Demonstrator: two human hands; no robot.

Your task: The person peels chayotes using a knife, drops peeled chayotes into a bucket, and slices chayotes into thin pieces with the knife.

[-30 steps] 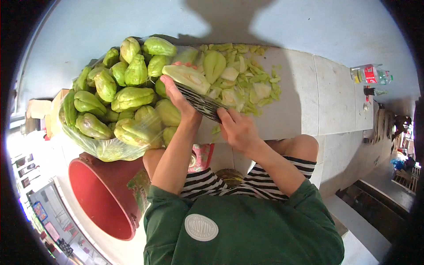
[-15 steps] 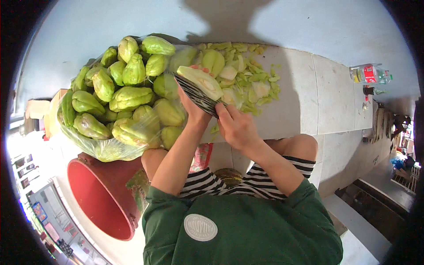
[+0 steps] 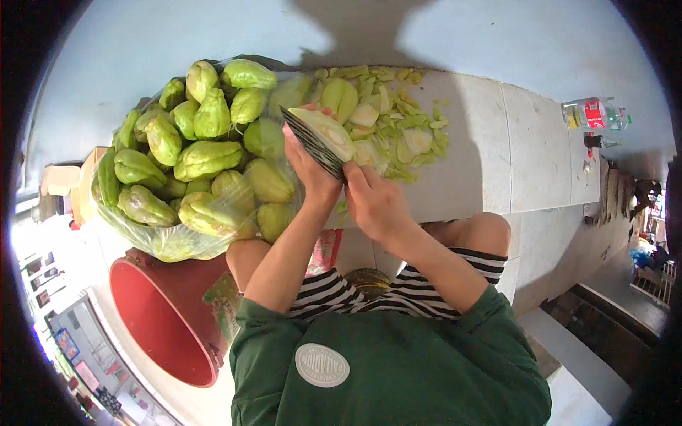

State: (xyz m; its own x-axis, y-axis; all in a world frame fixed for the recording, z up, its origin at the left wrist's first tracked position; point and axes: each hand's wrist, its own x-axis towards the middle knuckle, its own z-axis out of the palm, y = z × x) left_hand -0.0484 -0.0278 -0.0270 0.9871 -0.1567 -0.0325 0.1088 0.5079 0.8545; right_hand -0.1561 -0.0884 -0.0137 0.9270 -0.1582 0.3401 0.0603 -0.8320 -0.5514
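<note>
My left hand (image 3: 310,167) is wrapped round a pale green halved chayote (image 3: 328,133), its cut face up and its fingertips showing at the far side. In my right hand (image 3: 375,202) is the handle end of a dark knife (image 3: 315,148), its broad blade streaked with pale marks. The blade lies along the near left side of the chayote, between it and my left thumb. Just beyond are a whole light green chayote (image 3: 339,99) and a pile of green peelings (image 3: 408,121) with some cut pieces.
A clear plastic bag (image 3: 170,243) full of chayotes lies on the left of the tiled ledge (image 3: 469,170). Below it a red bucket (image 3: 160,312) lies tipped. A plastic bottle (image 3: 595,116) rests at the far right, beside a small dark bottle (image 3: 595,141).
The chayote and my left hand have moved right and a little nearer. The knife has shifted slightly and stands steeper against the chayote's side. Both hands keep their hold.
</note>
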